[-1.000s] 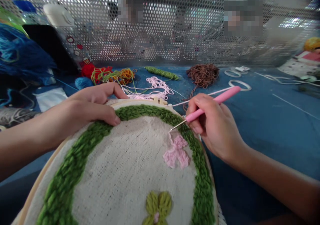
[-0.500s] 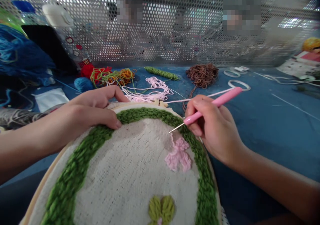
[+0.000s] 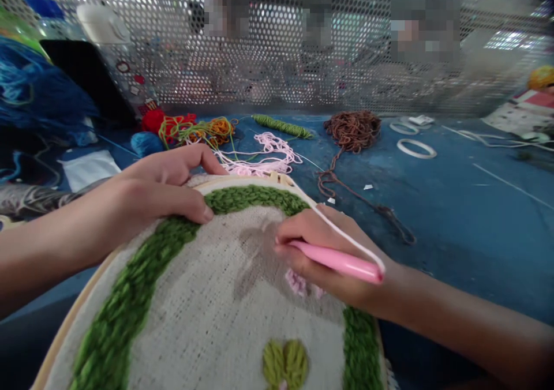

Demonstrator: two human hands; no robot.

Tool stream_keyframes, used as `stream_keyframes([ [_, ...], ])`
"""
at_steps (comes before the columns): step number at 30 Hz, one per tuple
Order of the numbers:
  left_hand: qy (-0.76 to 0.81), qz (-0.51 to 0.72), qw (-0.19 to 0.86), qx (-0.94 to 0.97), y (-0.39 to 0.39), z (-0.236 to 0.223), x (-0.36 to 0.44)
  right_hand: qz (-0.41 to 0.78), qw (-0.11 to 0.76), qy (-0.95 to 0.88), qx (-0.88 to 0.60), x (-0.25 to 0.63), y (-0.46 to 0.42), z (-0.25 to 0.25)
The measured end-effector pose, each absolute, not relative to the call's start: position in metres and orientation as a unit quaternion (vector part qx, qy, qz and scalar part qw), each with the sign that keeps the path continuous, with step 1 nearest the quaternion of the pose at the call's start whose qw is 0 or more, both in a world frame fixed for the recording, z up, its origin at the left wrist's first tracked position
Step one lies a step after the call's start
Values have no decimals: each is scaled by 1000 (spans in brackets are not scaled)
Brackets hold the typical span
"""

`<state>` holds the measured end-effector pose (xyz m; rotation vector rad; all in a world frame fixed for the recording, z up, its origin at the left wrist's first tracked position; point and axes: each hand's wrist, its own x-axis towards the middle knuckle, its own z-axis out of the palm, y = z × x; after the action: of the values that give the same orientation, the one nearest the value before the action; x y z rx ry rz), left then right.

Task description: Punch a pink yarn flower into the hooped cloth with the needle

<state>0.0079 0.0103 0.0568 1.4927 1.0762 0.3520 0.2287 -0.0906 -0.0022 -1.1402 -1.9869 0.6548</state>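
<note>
An embroidery hoop (image 3: 78, 309) with cream cloth (image 3: 208, 315) fills the lower middle; a thick green yarn ring (image 3: 130, 297) runs round it and a yellow-green motif (image 3: 283, 364) sits near the bottom. My left hand (image 3: 160, 191) grips the hoop's top left rim, thumb pressed on the green ring. My right hand (image 3: 324, 263) lies over the cloth, closed round a pink punch needle (image 3: 340, 263) whose tip is hidden under the fingers. Pink yarn (image 3: 333, 225) runs from the needle's end back over my hand. A pink stitched flower (image 3: 300, 286) peeks out beneath that hand.
On the blue table (image 3: 467, 205) lie loose pink yarn (image 3: 270, 150), a green skein (image 3: 281, 126), a brown yarn heap (image 3: 350, 129), red and orange yarn (image 3: 190, 127), blue yarn (image 3: 30, 98) and white rings (image 3: 416, 148). A perforated metal screen (image 3: 277, 61) closes the back; people sit behind it.
My right hand has swung down and left from beside the hoop's rim onto the cloth, laying the pink needle flat and covering most of the pink flower. My left hand has stayed put.
</note>
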Motion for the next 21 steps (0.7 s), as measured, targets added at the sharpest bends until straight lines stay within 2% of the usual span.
stream_keyframes([
  [2, 478, 158, 584, 637, 7, 59, 10, 292, 422, -728, -455, 230, -88, -3],
  [5, 505, 162, 566, 632, 0, 64, 15, 378, 563, -568, -466, 234, -82, -5],
  [8, 503, 159, 571, 629, -3, 67, 18, 409, 615, -491, -462, 236, -79, -6],
  [12, 504, 161, 577, 623, -2, 67, 17, 380, 572, -557, -467, 233, -83, -4],
  [16, 487, 165, 576, 636, 0, 64, 14, 288, 379, -765, -433, 226, -89, -1],
  [17, 483, 163, 576, 639, 0, 63, 13, 279, 353, -784, -428, 225, -89, -1],
  [19, 483, 156, 581, 636, 1, 63, 13, 307, 384, -752, -439, 225, -88, -2],
  [21, 489, 152, 590, 624, 2, 63, 13, 370, 475, -656, -454, 227, -86, -4],
])
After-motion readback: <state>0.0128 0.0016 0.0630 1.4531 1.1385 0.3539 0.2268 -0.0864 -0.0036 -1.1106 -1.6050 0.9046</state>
